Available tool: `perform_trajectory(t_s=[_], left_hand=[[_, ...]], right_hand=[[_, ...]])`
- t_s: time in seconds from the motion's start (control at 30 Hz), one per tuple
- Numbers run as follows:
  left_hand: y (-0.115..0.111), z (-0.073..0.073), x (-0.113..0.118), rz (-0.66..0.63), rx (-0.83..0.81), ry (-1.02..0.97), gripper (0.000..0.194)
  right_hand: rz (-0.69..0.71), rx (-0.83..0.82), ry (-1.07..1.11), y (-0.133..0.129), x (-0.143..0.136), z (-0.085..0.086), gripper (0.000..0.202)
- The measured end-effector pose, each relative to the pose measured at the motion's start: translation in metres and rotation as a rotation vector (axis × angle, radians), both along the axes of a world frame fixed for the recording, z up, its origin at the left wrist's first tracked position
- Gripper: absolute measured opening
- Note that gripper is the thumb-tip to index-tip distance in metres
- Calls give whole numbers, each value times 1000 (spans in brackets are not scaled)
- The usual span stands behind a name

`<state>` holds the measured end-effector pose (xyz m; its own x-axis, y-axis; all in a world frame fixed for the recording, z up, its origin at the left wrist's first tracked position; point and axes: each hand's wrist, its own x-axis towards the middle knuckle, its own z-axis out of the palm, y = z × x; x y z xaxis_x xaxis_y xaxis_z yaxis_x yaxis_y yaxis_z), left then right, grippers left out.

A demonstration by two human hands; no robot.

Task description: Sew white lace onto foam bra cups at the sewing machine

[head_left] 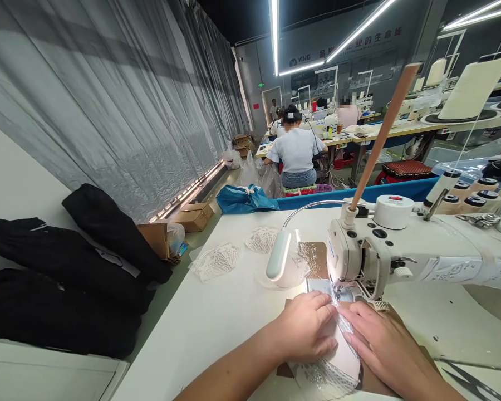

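A white bra cup with lace point(328, 367) lies under the needle end of a white sewing machine point(338, 256). My left hand point(307, 326) rests on the cup's left side, fingers stretched toward the needle and thumb apart. From the right, my right hand point(379, 340) lies along the cup's edge with its fingers extended and spread. Both sets of fingertips touch the cloth just in front of the presser foot, whose exact contact is hard to see. Behind my left hand, another pale cup point(290, 273) sits beneath a small lamp point(279, 256).
Two lace pieces point(217, 260) point(262, 239) lie on the white table point(183, 340). Scissors point(476, 384) rest at the lower right. Thread cones point(470, 200) stand behind the machine, near an upright wooden rod point(384, 136). Black clothing point(67, 273) hangs at left. A person point(294, 150) sits ahead.
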<state>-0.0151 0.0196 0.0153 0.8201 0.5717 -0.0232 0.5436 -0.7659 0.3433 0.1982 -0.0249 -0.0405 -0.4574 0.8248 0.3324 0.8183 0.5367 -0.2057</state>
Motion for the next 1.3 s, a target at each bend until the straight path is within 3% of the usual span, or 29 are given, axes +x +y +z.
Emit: perform_trajectory(t_s=[0.3,0.6,0.93,1.13,1.3], left_hand=[[8,-5,5,-4,5,-35,51],[18,-14,5,-45,53,8,66],[9,10,-1,-129,200,27,37],[6,-5,4,-188,201,1,43],[10,-11,2,-206,227,-9,37]], right_hand=[[-45,27,-11,3,0,2,35],[-80,21,-3,6,-2,2,33],[-53,17,33,3,7,-6,35],[-107,-25,88,2,12,-8,34],[-61,-31,71,2,12,-3,31]])
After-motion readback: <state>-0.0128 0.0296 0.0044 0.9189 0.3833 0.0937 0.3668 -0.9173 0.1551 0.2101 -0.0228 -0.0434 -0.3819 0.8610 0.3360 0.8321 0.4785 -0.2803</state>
